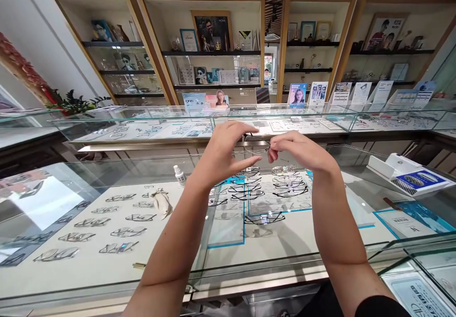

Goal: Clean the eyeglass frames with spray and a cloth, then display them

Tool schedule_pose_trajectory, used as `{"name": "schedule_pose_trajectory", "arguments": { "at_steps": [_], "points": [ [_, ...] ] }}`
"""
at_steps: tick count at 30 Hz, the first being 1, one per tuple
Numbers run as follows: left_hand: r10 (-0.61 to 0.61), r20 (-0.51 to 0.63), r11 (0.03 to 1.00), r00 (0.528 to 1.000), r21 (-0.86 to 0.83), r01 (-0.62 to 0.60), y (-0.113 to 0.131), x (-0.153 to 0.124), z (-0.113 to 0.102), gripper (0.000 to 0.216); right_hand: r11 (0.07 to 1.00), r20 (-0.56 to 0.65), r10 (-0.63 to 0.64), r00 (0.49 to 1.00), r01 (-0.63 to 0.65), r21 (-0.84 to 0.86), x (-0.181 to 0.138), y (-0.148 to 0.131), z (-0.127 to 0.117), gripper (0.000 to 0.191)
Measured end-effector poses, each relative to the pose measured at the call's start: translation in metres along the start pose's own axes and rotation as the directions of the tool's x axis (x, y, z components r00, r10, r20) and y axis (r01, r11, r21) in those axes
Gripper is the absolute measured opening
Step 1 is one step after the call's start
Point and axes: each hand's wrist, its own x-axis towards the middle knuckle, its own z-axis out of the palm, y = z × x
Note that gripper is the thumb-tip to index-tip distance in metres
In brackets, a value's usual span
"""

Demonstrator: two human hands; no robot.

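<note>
A pair of thin dark-framed eyeglasses (257, 144) is held up above the glass counter, between my two hands. My right hand (297, 147) pinches its right side with thumb and fingers. My left hand (224, 151) is at the other side, thumb and fingers spread wide apart around the frame; whether a finger touches it I cannot tell. Below my hands, several dark-framed eyeglasses (247, 194) lie in rows in the display case. One more pair of eyeglasses (264, 218) lies nearer to me.
The glass display counter (285, 260) spans the front. On the left are more eyeglasses (123, 247), a crumpled beige cloth (162, 203) and a white spray bottle (180, 175). A white-and-blue box (413, 178) sits at right. Another glass counter (171, 126) stands behind, before wall shelves (213, 53).
</note>
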Motion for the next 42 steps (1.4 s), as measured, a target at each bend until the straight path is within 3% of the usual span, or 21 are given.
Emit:
{"name": "schedule_pose_trajectory", "arguments": {
  "at_steps": [2, 6, 10, 15, 19, 22, 31, 42],
  "points": [
    [0.016, -0.022, 1.0, 1.0, 0.012, -0.015, -0.002, -0.001, -0.001, 0.041, 1.0, 0.011, 0.011, 1.0, -0.011, -0.017, -0.004, -0.002, 0.0, 0.035],
    [0.068, -0.081, 0.998, 0.994, 0.002, -0.069, -0.005, -0.002, -0.002, 0.039, 0.998, 0.007, 0.012, 1.0, -0.012, -0.056, -0.01, -0.009, 0.003, 0.036],
    [0.105, -0.167, 0.994, 0.98, 0.004, -0.106, -0.005, -0.004, -0.008, 0.044, 0.991, -0.142, -0.066, 0.988, 0.048, -0.127, -0.018, -0.018, 0.009, 0.037],
    [0.049, -0.299, 0.999, 0.953, 0.003, -0.051, -0.006, -0.005, -0.021, 0.049, 0.96, -0.399, -0.265, 0.878, 0.201, -0.195, -0.018, -0.016, 0.01, 0.032],
    [-0.025, -0.383, 0.999, 0.923, -0.041, 0.01, -0.012, -0.005, -0.029, 0.05, 0.918, -0.434, -0.374, 0.82, 0.262, -0.297, -0.01, -0.006, 0.011, 0.055],
    [-0.079, -0.41, 0.997, 0.909, -0.057, 0.061, -0.016, -0.005, -0.029, 0.053, 0.894, -0.454, -0.42, 0.786, 0.274, -0.354, -0.003, -0.001, 0.015, 0.052],
    [-0.208, -0.437, 0.975, 0.875, -0.163, 0.15, -0.02, -0.007, -0.012, 0.056, 0.884, -0.514, -0.441, 0.735, 0.258, -0.39, 0.003, -0.002, 0.021, 0.043],
    [-0.412, -0.46, 0.877, 0.787, -0.434, 0.206, -0.021, -0.007, 0.017, 0.059, 0.862, -0.585, -0.473, 0.659, 0.209, -0.462, 0.007, 0.001, 0.023, 0.043]
  ]
}}
